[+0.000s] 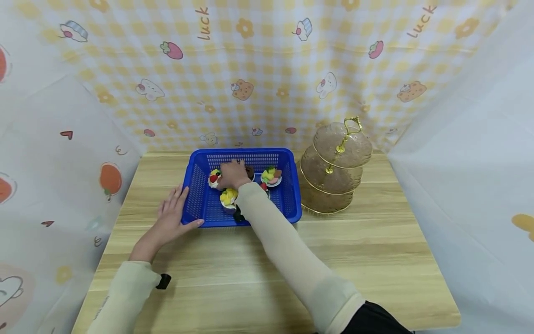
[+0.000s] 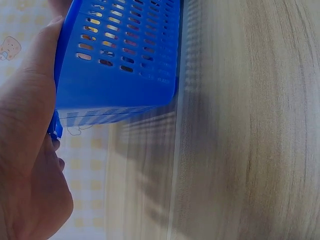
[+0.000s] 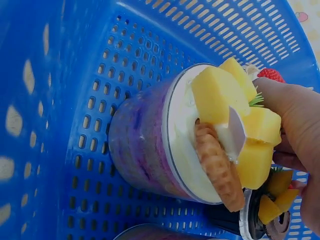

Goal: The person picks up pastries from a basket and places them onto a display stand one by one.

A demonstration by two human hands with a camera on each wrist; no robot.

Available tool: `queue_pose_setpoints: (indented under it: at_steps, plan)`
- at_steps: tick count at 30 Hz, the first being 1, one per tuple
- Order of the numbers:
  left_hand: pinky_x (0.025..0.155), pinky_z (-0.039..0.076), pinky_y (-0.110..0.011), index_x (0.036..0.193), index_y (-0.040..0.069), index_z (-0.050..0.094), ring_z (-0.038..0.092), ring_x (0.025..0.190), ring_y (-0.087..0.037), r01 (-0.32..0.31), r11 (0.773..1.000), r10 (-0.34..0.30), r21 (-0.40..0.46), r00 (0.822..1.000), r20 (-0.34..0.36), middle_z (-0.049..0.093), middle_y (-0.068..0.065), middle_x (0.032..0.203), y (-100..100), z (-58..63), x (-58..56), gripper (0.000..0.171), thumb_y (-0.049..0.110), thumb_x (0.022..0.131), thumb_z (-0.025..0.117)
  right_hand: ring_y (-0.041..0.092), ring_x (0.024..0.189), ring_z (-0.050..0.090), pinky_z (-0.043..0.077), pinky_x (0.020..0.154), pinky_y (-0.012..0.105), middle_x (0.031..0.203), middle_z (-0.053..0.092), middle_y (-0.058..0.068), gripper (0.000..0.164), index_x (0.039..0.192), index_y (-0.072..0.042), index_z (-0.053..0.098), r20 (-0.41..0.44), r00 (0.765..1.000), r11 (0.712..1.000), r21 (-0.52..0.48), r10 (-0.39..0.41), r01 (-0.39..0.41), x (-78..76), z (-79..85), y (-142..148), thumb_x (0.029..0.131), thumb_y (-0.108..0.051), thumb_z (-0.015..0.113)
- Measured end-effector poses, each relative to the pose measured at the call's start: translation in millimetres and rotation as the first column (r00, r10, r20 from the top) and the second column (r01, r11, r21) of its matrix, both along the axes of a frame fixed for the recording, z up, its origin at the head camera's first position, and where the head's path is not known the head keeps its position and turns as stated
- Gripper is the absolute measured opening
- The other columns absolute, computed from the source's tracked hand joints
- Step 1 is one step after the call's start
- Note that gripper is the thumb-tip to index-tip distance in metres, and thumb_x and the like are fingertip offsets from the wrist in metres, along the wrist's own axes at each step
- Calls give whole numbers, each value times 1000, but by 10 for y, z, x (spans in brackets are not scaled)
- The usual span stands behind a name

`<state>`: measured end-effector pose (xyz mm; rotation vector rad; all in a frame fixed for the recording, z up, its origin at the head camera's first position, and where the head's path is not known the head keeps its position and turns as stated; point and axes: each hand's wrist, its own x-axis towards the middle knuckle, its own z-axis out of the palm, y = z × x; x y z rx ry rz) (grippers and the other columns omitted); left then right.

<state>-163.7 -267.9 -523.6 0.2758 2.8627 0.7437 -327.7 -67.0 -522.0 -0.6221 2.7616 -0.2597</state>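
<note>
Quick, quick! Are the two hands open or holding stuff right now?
Left hand: open, resting against the blue basket.
Right hand: beside the strawberry-topped dessert; can't tell if it's holding anything.

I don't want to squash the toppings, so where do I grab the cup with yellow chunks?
I'd try the smooth round wall of the yellow-topped cup, just under its rim, coming down from above on its left, where the blue basket is bare. It stands upright, and the yellow chunks and biscuit stick up past the rim, so pinching there might squash them.
</note>
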Motion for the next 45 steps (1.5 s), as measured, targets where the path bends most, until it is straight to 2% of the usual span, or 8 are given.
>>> queue_pose_setpoints:
  at_steps: [5, 14, 20, 27, 31, 35, 40, 45]
  plan:
    - [116, -4, -74, 160, 11, -5, -9, 154, -43, -5, 1000, 5, 10, 1000, 0, -7, -18, 168, 15, -18, 7, 114, 61, 85, 66, 27, 135, 45, 22, 121, 57, 114, 69, -3, 24, 89, -22, 65, -5, 1000, 997, -74, 14, -14, -1, 50, 50, 85, -44, 71]
    - [116, -3, -74, 160, 12, -5, -11, 153, -44, -10, 1000, 10, 9, 1000, 0, -7, -20, 167, 13, -6, 3, 113, 61, 86, 65, 23, 131, 45, 35, 114, 50, 138, 58, -1, 52, 126, -20, 59, -74, 995, 975, -210, 59, -74, 111, 600, 389, 85, -50, 67]
    - [115, 0, -75, 160, 11, -6, -9, 153, -45, -7, 1000, 7, -16, 1000, -7, -7, -20, 167, -12, 1, 5, 114, 62, 86, 65, 19, 115, 54, 48, 100, 39, 111, 66, -2, 53, 129, -16, 59, -69, 995, 929, -357, 79, -98, 237, 855, 811, 84, -43, 70]
    - [114, -2, -75, 160, 11, -6, -9, 152, -47, 1, 1000, -1, 5, 1000, -6, -9, -21, 167, 14, 3, 9, 113, 60, 86, 65, 20, 113, 55, 50, 98, 38, 117, 66, 1, 68, 143, -14, 51, -67, 997, 908, -415, 39, -64, 535, 1074, 1286, 84, -41, 71]
    - [114, -3, -76, 160, 11, -6, -11, 152, -47, 5, 1000, -5, 14, 1000, -5, -9, -21, 167, 39, 4, 4, 113, 60, 87, 65, 21, 99, 61, 53, 89, 39, 107, 68, 3, 63, 139, -11, 55, -113, 994, 853, -518, -3, -56, 681, 1223, 1563, 83, -32, 74]
    - [114, -4, -76, 160, 10, -7, -11, 152, -47, 8, 1000, -8, 19, 1000, -6, -9, -22, 166, 50, 3, 6, 113, 60, 87, 64, 25, 104, 62, 51, 95, 42, 115, 68, 8, 63, 138, -7, 54, -150, 984, 809, -588, -97, -10, 819, 1339, 1849, 81, -25, 76]
    - [114, -3, -75, 160, 11, -6, -11, 152, -46, 6, 999, -6, 32, 1000, 3, -11, -20, 167, 64, 12, 18, 112, 59, 87, 65, 28, 105, 58, 49, 90, 43, 116, 69, 13, 64, 136, -4, 56, -215, 935, 773, -628, -282, 89, 987, 1495, 2170, 79, -23, 79]
    - [115, -2, -75, 160, 11, -7, -10, 152, -46, 7, 999, -7, 34, 1000, -1, -11, -20, 167, 70, 18, 17, 112, 58, 88, 64, 27, 101, 62, 48, 89, 42, 111, 71, 13, 60, 129, -5, 63, -295, 821, 697, -698, -488, 164, 1051, 1599, 2378, 76, -26, 81]
